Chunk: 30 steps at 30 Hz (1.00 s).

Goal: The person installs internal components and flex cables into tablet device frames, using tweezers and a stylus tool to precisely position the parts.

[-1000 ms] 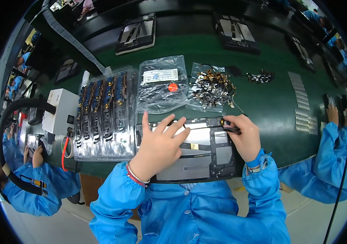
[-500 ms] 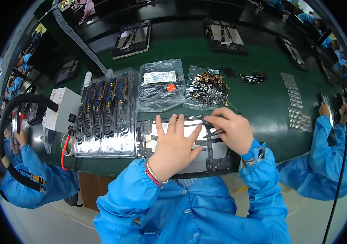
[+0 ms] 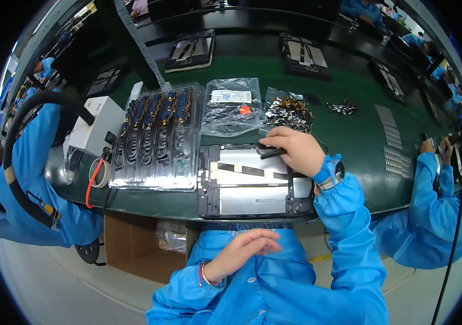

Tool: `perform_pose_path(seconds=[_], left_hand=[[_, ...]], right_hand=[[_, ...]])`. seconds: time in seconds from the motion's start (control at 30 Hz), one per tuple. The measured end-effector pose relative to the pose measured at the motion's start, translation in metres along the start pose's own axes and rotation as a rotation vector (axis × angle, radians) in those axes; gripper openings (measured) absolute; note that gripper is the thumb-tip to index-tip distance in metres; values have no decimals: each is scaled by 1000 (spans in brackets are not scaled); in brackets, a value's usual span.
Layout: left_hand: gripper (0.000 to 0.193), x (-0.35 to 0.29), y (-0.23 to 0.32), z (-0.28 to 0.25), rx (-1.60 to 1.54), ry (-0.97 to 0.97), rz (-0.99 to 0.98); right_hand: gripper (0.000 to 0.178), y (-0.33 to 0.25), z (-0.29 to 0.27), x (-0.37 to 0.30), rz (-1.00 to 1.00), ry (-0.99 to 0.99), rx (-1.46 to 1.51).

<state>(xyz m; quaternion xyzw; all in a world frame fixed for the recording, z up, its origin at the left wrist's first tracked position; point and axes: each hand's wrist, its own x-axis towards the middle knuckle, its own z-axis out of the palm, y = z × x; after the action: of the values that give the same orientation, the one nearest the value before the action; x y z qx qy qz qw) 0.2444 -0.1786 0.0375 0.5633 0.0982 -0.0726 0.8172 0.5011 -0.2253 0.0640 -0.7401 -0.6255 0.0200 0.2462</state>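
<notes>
An opened tablet point(image 3: 250, 197), silver battery plates inside a black frame, lies flat at the near edge of the table. My right hand point(image 3: 301, 151) is above its far right part, fingers pinched on dark tweezers point(image 3: 272, 155) that point left. Whether their tips touch the tablet I cannot tell. My left hand point(image 3: 244, 250) is off the table, in front of my body above my lap. Its fingers are loosely stretched and slightly bent, with nothing visible in them.
Left of the tablet stands a clear tray point(image 3: 155, 138) of small circuit parts. Beyond it lie a plastic bag point(image 3: 232, 108) and a heap of short cables point(image 3: 289, 112). Rows of small metal pieces point(image 3: 391, 135) are at right. A white box point(image 3: 96, 125) with a black hose stands left; co-workers sit both sides.
My left hand has left the tablet and drawn back toward my body, uncovering the battery plates. My right hand stays over the tablet's far right part, still holding the tweezers. The view has shifted slightly.
</notes>
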Motion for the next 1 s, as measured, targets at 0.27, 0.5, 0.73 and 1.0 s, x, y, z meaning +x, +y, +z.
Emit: perform_pose_path(seconds=[0.27, 0.5, 0.73, 1.0], left_hand=[[42, 10, -39, -2, -612, 106, 9], [27, 35, -20, 36, -577, 648, 398], [49, 21, 29, 58, 519, 518, 834], [59, 15, 67, 71, 1302, 753, 862]], right_hand=[[42, -23, 4, -9, -8, -131, -148], [41, -32, -6, -13, 56, -182, -64], [33, -81, -72, -30, 89, 526, 373], [35, -87, -81, -34, 169, 654, 768]])
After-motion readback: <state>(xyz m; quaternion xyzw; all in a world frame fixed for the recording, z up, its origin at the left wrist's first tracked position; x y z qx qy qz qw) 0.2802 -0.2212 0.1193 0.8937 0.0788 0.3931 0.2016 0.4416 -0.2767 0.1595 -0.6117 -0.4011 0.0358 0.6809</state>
